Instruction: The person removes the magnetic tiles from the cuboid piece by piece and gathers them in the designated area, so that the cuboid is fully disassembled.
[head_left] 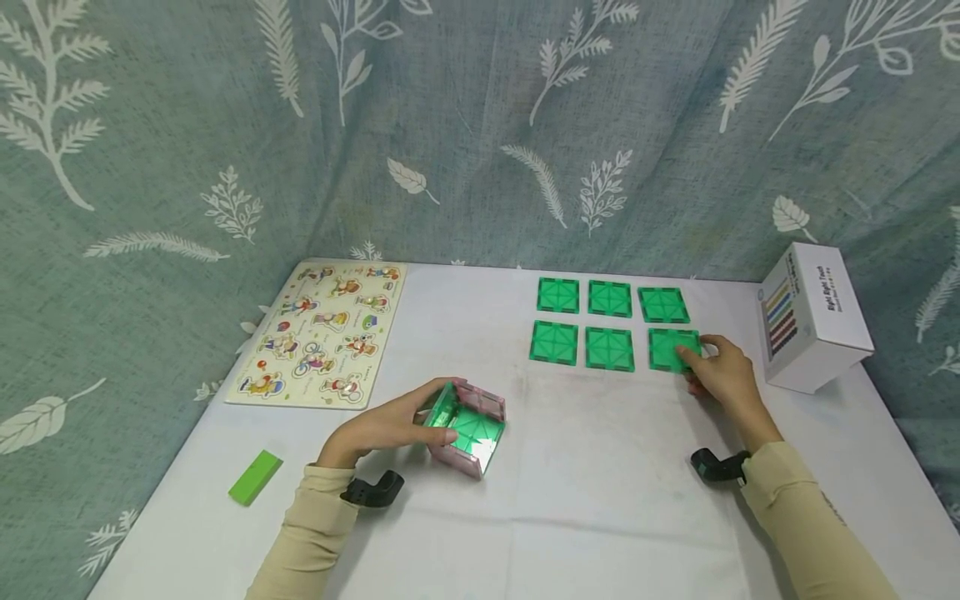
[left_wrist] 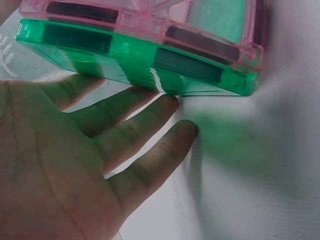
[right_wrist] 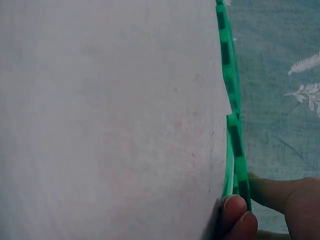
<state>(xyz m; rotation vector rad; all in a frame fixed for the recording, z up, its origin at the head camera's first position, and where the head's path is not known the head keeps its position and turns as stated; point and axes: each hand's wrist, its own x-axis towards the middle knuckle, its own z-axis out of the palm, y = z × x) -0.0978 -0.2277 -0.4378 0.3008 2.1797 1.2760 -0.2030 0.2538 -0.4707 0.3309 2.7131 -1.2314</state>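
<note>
My left hand [head_left: 397, 429] grips a small open box built of translucent magnetic tiles [head_left: 477, 431], green and pink, with its thumb on the near side and fingers around the back. In the left wrist view, the fingers [left_wrist: 145, 150] lie along a green tile [left_wrist: 132, 55] joined to a pink one [left_wrist: 200, 30]. At the right, my right hand [head_left: 723, 371] pinches a green square magnetic tile [head_left: 663, 350], thumb on top and fingertips at its edge. The right wrist view shows this tile [right_wrist: 238, 150] edge-on between thumb and fingers. Several matching green tiles [head_left: 609, 348] lie flat beside it in two rows.
A picture puzzle board [head_left: 318, 333] lies at the back left, with a green block [head_left: 256, 477] in front of it. A white box [head_left: 813, 317] stands at the right. A patterned curtain [head_left: 465, 133] hangs behind the white-covered table [head_left: 585, 500].
</note>
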